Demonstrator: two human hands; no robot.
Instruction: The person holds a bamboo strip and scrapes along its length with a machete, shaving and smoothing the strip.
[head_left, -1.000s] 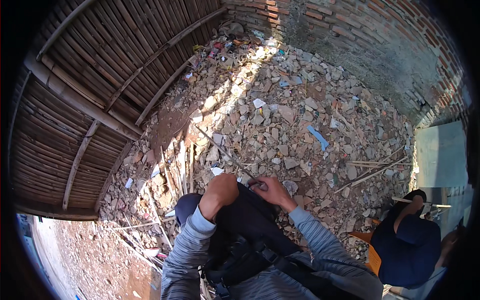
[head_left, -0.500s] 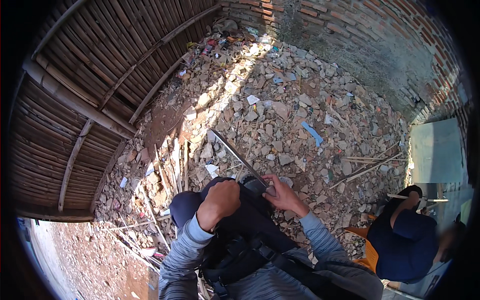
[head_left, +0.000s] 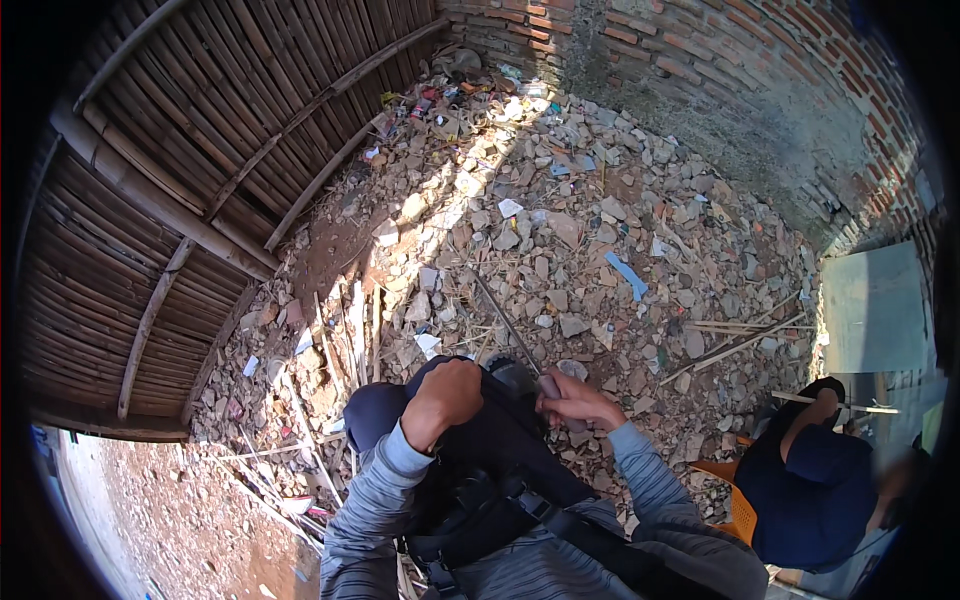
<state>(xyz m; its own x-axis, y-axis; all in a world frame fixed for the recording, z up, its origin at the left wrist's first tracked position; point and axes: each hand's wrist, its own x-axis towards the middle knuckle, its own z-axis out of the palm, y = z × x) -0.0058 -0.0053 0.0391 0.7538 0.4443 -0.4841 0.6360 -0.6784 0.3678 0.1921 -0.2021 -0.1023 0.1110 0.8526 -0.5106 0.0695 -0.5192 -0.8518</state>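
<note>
My right hand (head_left: 580, 401) is closed around the handle of a machete (head_left: 510, 325). Its long, thin, dark blade points away and to the left over the rubble, seen nearly edge-on. My left hand (head_left: 446, 398) is a fist with its back upward, above my dark-clad left knee (head_left: 375, 415). The undersides of its fingers are hidden, so what it may hold does not show. A dark shoe (head_left: 512, 378) shows between the hands, close to the machete's handle.
Broken stone and rubbish (head_left: 560, 250) cover the ground ahead. Split bamboo sticks (head_left: 358, 335) lie at left, beside a bamboo wall (head_left: 240, 120). A brick wall (head_left: 720, 90) stands behind. On the right, another person (head_left: 815, 480) sits on an orange chair (head_left: 740, 500), holding a stick.
The machete has turned in my right hand, its tip swinging right and its broad face no longer showing. My right hand moved slightly right and lower. My left fist stays in place.
</note>
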